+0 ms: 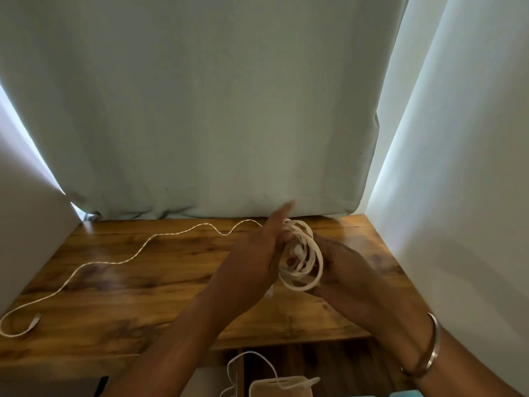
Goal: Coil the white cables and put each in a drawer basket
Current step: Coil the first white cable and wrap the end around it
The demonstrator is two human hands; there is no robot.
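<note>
Where curtain (200, 110) hangs: wooden table (143, 282).

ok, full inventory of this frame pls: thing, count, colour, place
white cable: 1, white, partly coiled between the hands, its tail trailing left across the table to a connector at the left edge
second cable: 1, white, bottom centre below the table edge, draped over a basket
basket: 1, whitish, bottom centre, only its rim shows
table: 1, brown wood grain, centre
curtain: 1, pale grey-green, behind the table
bangle: 1, silver, right wrist
left hand: 1, against the coil's left side, forefinger straight
right hand: 1, cups the coil's right side
</note>
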